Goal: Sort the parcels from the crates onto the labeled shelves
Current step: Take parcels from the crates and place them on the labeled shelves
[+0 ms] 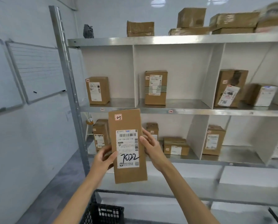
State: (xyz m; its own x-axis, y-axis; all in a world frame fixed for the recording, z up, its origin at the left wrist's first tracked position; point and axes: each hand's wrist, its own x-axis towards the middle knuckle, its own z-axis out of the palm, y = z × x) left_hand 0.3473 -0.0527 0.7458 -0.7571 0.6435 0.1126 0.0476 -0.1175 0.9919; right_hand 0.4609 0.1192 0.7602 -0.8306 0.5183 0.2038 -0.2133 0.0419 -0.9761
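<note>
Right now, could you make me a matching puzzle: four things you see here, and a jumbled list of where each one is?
1 parcel marked 7022
2 black crate
3 whiteboard
4 parcel marked 7786

A left of the rack
B held between left hand and right hand
C bottom of the view, between the forearms
D on the rack, upper compartment row, third from left

Pairs: 1-B, 2-C, 3-A, 4-D

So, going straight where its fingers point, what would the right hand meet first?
The right hand, gripping the held parcel, would probably meet the small upright parcel behind it; depth is unclear.
</note>
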